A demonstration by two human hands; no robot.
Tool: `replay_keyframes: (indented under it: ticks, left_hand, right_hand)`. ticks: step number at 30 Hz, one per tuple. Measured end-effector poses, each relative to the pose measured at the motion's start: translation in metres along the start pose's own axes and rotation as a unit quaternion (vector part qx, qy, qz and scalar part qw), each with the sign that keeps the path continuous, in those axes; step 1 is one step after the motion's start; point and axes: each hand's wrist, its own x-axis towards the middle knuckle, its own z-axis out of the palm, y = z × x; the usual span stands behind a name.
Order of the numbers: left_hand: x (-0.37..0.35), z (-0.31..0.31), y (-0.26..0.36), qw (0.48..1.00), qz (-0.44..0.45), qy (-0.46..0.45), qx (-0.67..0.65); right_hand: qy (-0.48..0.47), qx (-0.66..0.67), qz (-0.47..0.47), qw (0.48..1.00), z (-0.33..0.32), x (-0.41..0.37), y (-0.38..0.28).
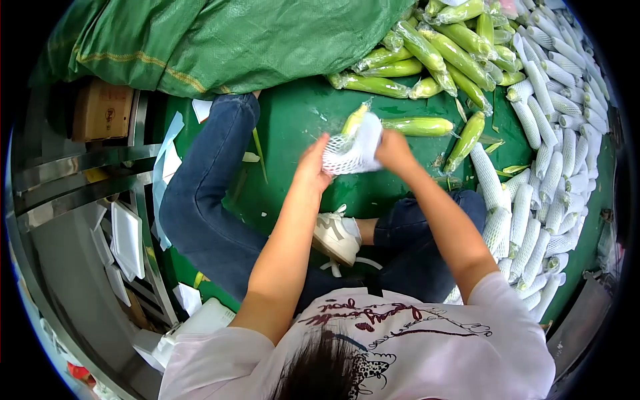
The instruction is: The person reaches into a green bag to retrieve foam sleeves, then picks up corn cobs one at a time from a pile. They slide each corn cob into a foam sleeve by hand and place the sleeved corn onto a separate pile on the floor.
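A white foam net sleeve [350, 152] is spread between my two hands over the green floor. My left hand [313, 163] is closed on the sleeve's left side. My right hand [395, 151] grips its right side, with the fingertips partly hidden behind the white mesh. A green ear of corn [355, 120] sticks up from the top of the sleeve, its lower part covered by the net. Just beyond my right hand lies a plastic-wrapped ear [420, 127], and another wrapped ear [465, 141] rests at an angle to its right.
Many wrapped ears [460, 50] are heaped at the top, beside a large green sack [220, 40]. Net-sleeved ears [553, 173] pile up along the right. Metal racks [87, 200] and a cardboard box [103, 110] stand at the left. My bent legs flank a white shoe [338, 235].
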Motion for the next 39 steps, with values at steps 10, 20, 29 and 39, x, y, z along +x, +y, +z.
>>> replay_keyframes:
  ticks: [10,20,29,39]
  left_hand:
    - [0.039,-0.058,-0.066,0.963,-0.145,0.213,-0.081]
    - [0.003,-0.008,-0.081,0.988,-0.055,-0.132,0.055]
    - [-0.06,0.058,-0.135,0.946,-0.252,-0.205,0.016]
    - [-0.198,0.092,-0.181,0.773,-0.23,-0.355,0.473]
  right_hand:
    - [0.06,-0.163,0.072,0.982,0.028,0.09,-0.014]
    - [0.267,0.261,0.07,0.925,-0.034,-0.115,-0.06]
    - [0.383,-0.028,-0.052,0.922,-0.047,-0.232,-0.082]
    - [0.656,0.148,0.246,0.698,-0.142,-0.403,0.003]
